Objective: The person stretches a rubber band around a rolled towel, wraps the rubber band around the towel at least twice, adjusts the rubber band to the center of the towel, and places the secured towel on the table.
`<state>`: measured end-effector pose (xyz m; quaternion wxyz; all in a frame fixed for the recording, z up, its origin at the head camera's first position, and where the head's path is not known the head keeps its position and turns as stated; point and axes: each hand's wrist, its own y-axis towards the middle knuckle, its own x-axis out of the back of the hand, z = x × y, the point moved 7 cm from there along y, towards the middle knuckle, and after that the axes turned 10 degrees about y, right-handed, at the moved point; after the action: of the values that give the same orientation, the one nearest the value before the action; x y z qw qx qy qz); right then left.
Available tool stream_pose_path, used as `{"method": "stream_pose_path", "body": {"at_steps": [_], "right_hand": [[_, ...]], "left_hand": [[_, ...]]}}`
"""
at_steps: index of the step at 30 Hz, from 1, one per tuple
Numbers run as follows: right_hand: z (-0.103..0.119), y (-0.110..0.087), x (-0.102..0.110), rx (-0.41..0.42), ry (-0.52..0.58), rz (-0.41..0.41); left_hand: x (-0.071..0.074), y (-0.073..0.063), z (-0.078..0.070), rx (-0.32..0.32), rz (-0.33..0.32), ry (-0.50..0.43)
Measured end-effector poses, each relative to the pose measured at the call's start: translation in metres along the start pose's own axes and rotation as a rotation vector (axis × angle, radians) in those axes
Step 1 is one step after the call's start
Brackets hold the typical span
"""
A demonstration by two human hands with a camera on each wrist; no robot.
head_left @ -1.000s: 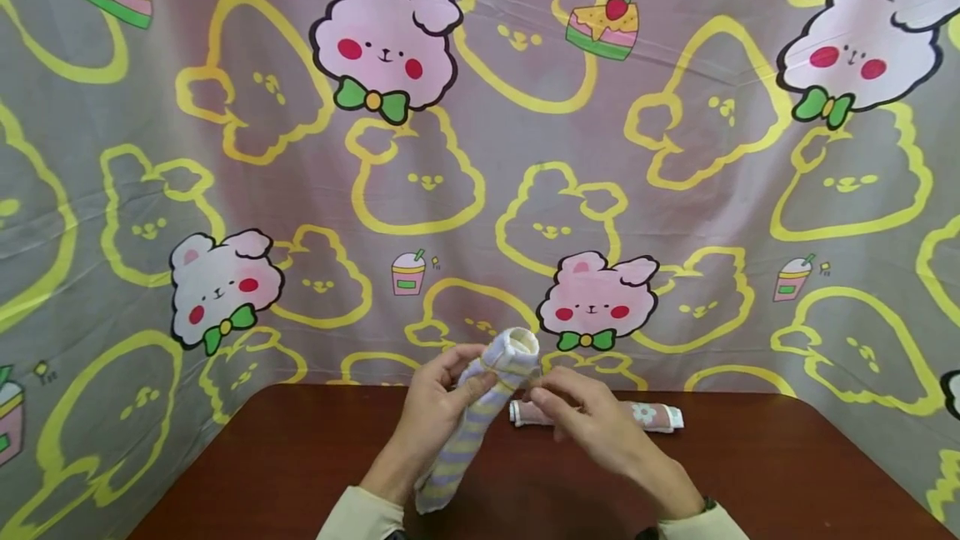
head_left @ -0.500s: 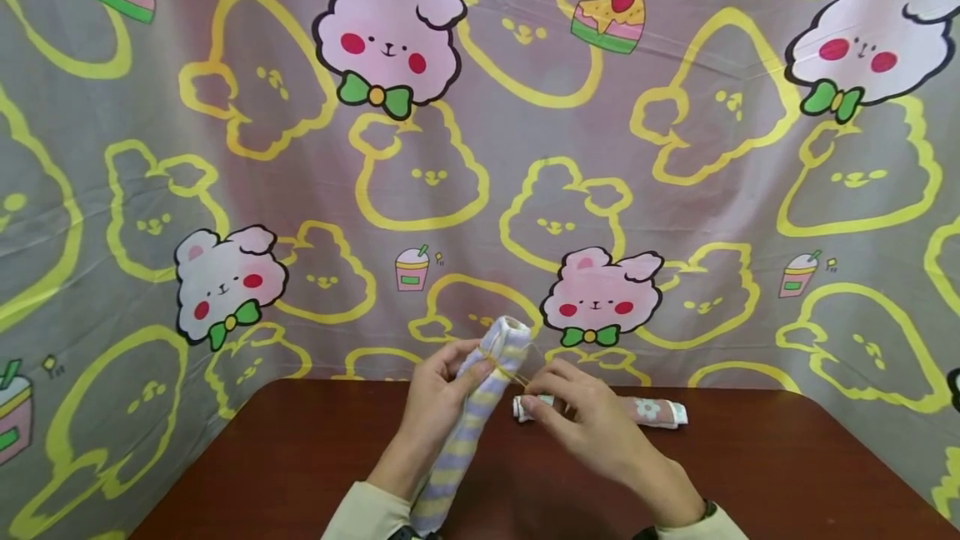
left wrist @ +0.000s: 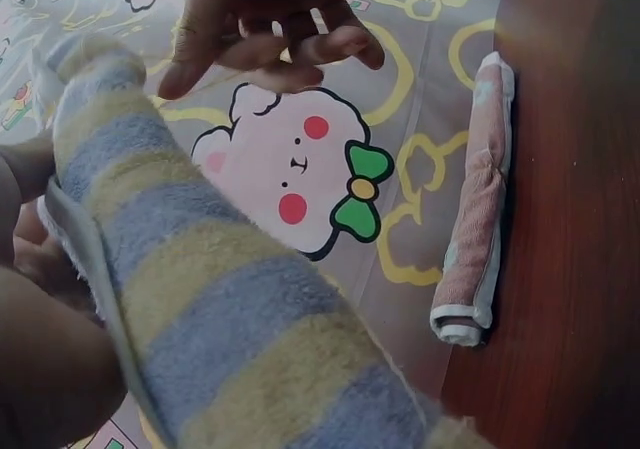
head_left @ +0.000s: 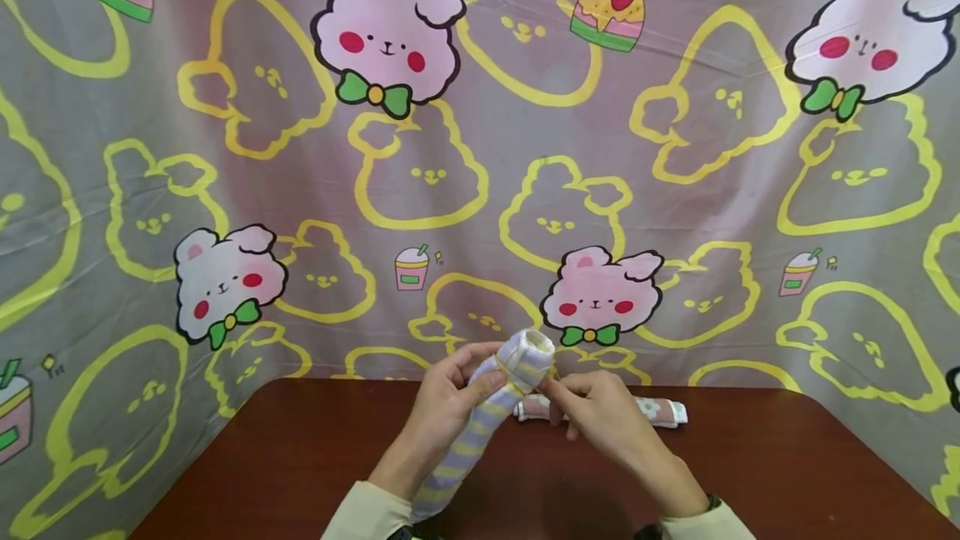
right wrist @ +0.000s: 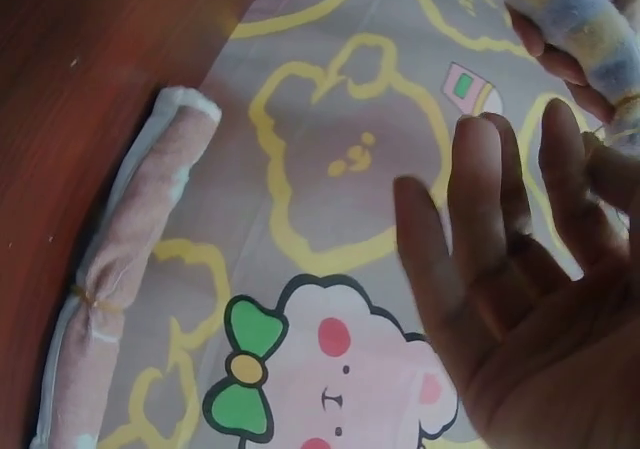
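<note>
Towel (head_left: 467, 440), rolled and striped, sits between the curled fingers and thumb of my left hand (head_left: 441, 398), likely light, soft and squashable, best gripped beside the yellow band (head_left: 516, 386) my right hand (head_left: 602, 413) pinches, other fingers loose.

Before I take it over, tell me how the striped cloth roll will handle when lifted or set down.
The striped cloth roll should be fairly stiff: it extends nearly straight beyond the left hand. Its fuzzy surface suggests little slipping. Set down, it may roll, its end looking round.
</note>
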<state>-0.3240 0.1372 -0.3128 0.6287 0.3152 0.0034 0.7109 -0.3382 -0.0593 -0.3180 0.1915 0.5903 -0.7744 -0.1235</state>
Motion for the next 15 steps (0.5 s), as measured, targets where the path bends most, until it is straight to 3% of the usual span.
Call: {"method": "stream_pose_path", "body": {"at_steps": [4,7,11,15], "right_hand": [[-0.003,-0.002,0.002,-0.077,-0.048,-0.019],[-0.006,-0.003,0.003,-0.106,-0.138,-0.036],[-0.011,-0.003,0.005,-0.133,-0.216,-0.023],[-0.012,-0.002,0.005,-0.125,-0.19,0.037]], "left_hand": [[-0.004,-0.003,-0.003,-0.022,0.045,0.01],[-0.004,-0.003,-0.005,-0.06,0.005,0.059],[0.0,-0.003,-0.01,-0.127,-0.143,0.192],[0.006,-0.006,-0.014,-0.149,-0.325,0.349]]}}
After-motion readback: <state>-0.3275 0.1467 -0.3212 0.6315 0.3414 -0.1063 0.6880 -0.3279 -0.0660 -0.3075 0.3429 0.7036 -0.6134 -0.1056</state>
